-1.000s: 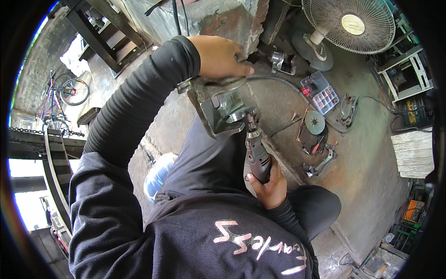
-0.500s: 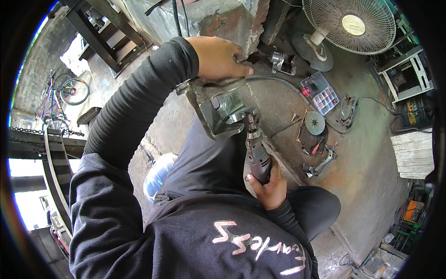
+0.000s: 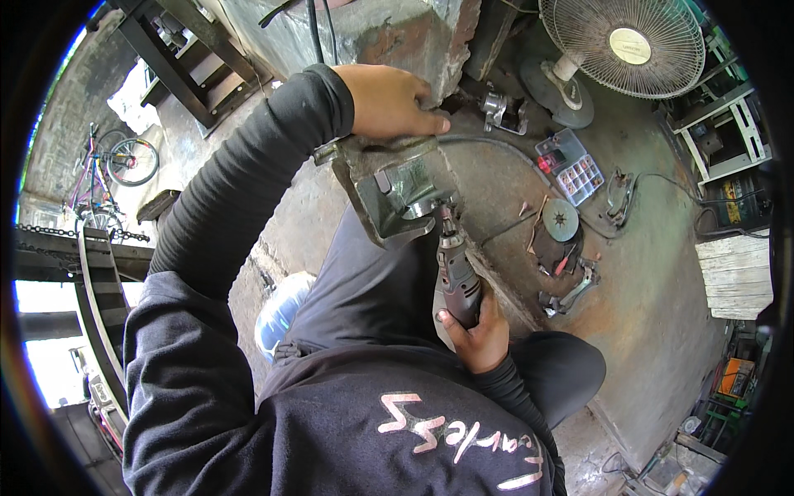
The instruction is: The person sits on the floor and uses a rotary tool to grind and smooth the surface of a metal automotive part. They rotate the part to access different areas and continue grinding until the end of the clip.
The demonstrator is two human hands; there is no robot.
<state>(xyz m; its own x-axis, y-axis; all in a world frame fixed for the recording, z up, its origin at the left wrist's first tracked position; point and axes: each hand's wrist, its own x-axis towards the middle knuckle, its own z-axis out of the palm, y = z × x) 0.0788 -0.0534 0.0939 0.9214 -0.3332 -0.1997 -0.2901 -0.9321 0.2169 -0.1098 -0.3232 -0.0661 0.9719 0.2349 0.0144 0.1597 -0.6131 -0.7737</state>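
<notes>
Now grinding a metal part (image 3: 403, 188) with a rotary tool (image 3: 457, 277), low over the concrete floor (image 3: 653, 273).

Right hand (image 3: 473, 335) clamped around the grey tool body, tip touching the part's inner hollow. Left hand (image 3: 389, 101) pressed flat on top of the part, fingers closed together, beside a stone block (image 3: 389, 33). Lying nearby on the floor: small compartment box (image 3: 569, 166), grinding disc (image 3: 561, 220), standing fan (image 3: 620, 41).

Even, soft daylight across the centre, shadows faint; overexposed white glare at eight o'clock (open sky); strong fisheye bending and a black vignette ring the rim; centre sharp.
</notes>
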